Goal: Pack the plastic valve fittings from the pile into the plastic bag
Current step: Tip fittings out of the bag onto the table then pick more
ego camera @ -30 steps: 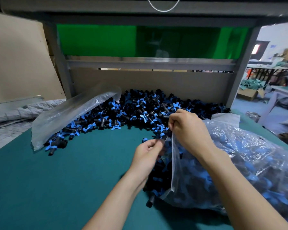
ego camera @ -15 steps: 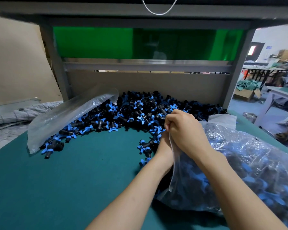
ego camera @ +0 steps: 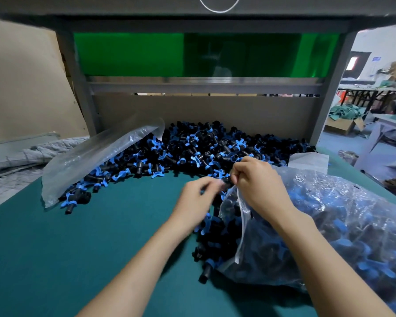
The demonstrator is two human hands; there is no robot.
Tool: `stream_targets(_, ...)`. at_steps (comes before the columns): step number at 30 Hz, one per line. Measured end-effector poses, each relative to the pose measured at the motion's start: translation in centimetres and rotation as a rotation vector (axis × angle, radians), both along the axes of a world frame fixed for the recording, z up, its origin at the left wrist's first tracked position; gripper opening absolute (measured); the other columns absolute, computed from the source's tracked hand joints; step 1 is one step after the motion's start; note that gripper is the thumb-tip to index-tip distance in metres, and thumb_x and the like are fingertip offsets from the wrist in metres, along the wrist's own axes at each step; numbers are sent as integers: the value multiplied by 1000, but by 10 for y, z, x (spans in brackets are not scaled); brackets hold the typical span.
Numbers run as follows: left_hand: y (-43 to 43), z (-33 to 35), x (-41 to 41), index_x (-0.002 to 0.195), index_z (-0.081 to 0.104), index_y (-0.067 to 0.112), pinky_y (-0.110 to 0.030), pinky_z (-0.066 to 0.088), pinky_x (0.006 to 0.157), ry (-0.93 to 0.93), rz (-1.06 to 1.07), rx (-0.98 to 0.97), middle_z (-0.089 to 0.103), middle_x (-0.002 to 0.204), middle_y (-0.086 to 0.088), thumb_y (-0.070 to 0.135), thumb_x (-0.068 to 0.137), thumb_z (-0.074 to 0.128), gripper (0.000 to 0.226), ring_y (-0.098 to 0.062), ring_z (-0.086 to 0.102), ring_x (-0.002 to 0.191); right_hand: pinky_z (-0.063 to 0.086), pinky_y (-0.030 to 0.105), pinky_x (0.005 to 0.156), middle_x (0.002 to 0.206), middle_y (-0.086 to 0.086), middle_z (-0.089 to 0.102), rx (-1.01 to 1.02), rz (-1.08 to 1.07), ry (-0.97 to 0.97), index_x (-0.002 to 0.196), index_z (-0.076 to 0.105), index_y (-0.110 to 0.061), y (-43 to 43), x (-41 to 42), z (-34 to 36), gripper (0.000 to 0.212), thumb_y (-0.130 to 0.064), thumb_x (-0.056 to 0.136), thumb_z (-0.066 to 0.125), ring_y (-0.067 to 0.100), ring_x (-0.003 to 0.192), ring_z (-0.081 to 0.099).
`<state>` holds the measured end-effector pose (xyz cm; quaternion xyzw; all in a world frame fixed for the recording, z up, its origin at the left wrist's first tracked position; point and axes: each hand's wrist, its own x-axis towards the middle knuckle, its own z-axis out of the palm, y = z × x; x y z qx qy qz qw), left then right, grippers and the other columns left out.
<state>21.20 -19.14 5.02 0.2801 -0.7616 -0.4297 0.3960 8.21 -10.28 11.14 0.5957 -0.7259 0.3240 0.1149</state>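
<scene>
I see the right hand (ego camera: 258,186) w/ fingers curled, pinching the mouth edge of the plastic bag (ego camera: 343,216), which lies at the right of the green table (ego camera: 78,248), full of fittings. The left hand (ego camera: 198,199) sits just left of that opening, fingers bent over loose fittings; it's blurred, so I can't tell if it grips any. The pile of valve fittings (ego camera: 204,147) spreads along the far side, approx center. A second clear bag (ego camera: 96,156) lies over the pile's left end
</scene>
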Motion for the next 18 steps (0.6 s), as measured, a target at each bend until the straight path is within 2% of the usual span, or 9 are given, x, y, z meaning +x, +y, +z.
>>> stream_targets(1, -5, -13, 17, 93, 73, 32, -23, 50, 79, 7, 117, 61, 70, 86, 20, 41, 95, 52, 22, 0, 64, 83, 34, 31, 55, 78, -8, 54, -6, 2, -14, 53, 42, -27, 0, -1, -1, 37, -1, 78, 41, 16, 76, 50)
stream_targets(3, -9, -41, 49, 119, 66, 28, -29, 48, 92, -127, 260, 213, 68, 105, 19, 39, 100, 44, 30, -4, 61, 96, 35, 31, 55, 77, -9, 54, -12, 5, -31, 53, 42, -28, -1, -2, -2, 37, 0, 77, 39, 14, 74, 49)
stream_targets(5, -8, -65, 55, 137, 52, 25, -30, 38, 101, -267, 282, 327, 59, 131, 11, 42, 103, 37, 41, -12, 54, 115, 32, 30, 53, 75, -10, 53, -4, 6, -34, 53, 42, -28, -3, -1, -4, 37, 0, 76, 39, 8, 71, 47)
stream_targets(6, -3, -71, 49, 144, 45, 24, -29, 32, 107, -263, 262, 345, 51, 142, 8, 42, 104, 35, 45, -13, 47, 128, 30, 30, 53, 74, -11, 52, -3, 8, -39, 53, 42, -28, -5, 0, -4, 37, 0, 76, 39, 7, 70, 46)
stream_targets(8, 14, -75, 27, 148, 39, 20, -31, 28, 114, -270, 205, 262, 44, 150, 2, 38, 105, 33, 47, -17, 38, 139, 30, 30, 53, 72, -11, 52, -5, 14, -61, 52, 42, -27, -7, 1, -6, 36, 1, 75, 40, 9, 70, 46)
stream_targets(10, 35, -75, 1, 138, 49, 18, -27, 33, 107, -218, 210, 195, 52, 141, -1, 28, 105, 36, 36, -18, 45, 133, 36, 32, 57, 71, -9, 53, -20, 19, -109, 53, 44, -25, -8, 0, -7, 32, -1, 72, 39, 13, 72, 49)
stream_targets(13, 59, -57, -20, 113, 58, 26, -25, 40, 87, 62, 303, 396, 62, 114, 7, 20, 102, 44, 19, -15, 58, 109, 40, 32, 63, 66, -8, 55, -99, 40, -263, 54, 47, -21, -9, 1, -5, 20, -10, 64, 34, 11, 68, 49)
stream_targets(15, 63, -43, -24, 109, 60, 22, -28, 47, 88, 209, 208, 526, 67, 108, 3, 16, 102, 44, 18, -16, 62, 102, 35, 30, 58, 61, -10, 52, -174, 83, -383, 55, 48, -19, -9, 1, 0, 19, -10, 62, 33, 8, 60, 44)
stream_targets(18, 65, -30, -22, 110, 60, 15, -25, 49, 90, 230, 122, 498, 69, 107, -4, 9, 103, 43, 19, -17, 64, 101, 30, 17, 54, 57, -13, 47, -282, 190, -506, 52, 44, -21, -9, 3, 8, 24, -1, 62, 34, 4, 56, 38)
